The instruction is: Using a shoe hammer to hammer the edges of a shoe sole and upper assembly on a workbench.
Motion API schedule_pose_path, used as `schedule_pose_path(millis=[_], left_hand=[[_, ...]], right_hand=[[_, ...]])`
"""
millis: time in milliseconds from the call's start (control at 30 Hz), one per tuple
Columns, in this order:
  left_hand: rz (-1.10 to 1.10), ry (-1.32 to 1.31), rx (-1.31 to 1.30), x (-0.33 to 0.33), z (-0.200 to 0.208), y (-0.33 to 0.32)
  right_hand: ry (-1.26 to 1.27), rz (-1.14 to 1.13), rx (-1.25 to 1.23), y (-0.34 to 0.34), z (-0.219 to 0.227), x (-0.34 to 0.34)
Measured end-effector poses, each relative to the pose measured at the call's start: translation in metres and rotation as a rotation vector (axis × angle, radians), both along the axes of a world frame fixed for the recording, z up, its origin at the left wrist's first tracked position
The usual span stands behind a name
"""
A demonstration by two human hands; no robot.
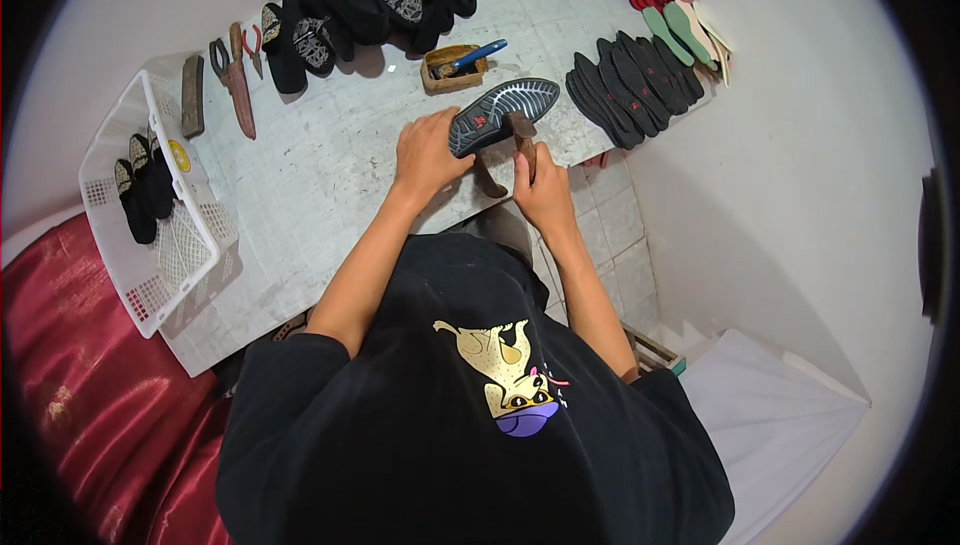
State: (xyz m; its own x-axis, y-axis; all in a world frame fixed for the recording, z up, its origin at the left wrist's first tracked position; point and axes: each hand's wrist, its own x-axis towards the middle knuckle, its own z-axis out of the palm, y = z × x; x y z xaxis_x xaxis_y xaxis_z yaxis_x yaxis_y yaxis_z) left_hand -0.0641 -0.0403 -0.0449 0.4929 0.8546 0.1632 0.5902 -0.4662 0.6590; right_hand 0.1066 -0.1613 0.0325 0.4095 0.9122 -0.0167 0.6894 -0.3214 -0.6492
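Observation:
A black shoe [500,113] is turned with its ridged grey-and-black sole upward over the front part of the table. My left hand [428,153] is closed around its left end. Closed on the wooden handle of a hammer [521,127] is my right hand [546,185]. The hammer's head is over the near edge of the sole; whether it touches I cannot tell. From beneath the shoe a curved brown piece [490,177] sticks out toward me, its upper part hidden.
Beyond the shoe on the table [310,185] is a small wooden box [455,67] holding a blue-handled tool. Black soles [635,90] lie to the right, embroidered shoes [375,0] at the back. Scissors, red pliers [253,50] and a white basket [150,205] are left.

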Motion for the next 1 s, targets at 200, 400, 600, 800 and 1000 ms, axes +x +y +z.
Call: schedule_pose_path(millis=[200,400,600,800,1000], left_hand=[[-0.097,0.056,0.022,0.062,0.023,0.010],[-0.077,0.189,0.010,0.077,0.025,0.004],[-0.059,0.263,0.046,0.082,0.024,0.005],[-0.028,0.273,0.045,0.081,0.029,0.001],[-0.003,0.303,0.003,0.084,0.041,-0.001]], right_hand=[[0.006,0.026,0.006,0.002,0.012,-0.001],[0.078,-0.018,0.086,-0.008,0.015,0.015],[0.061,0.004,0.161,-0.011,0.008,0.031],[0.131,0.060,0.200,-0.007,0.000,0.059],[0.240,0.106,0.111,-0.006,0.001,0.093]])
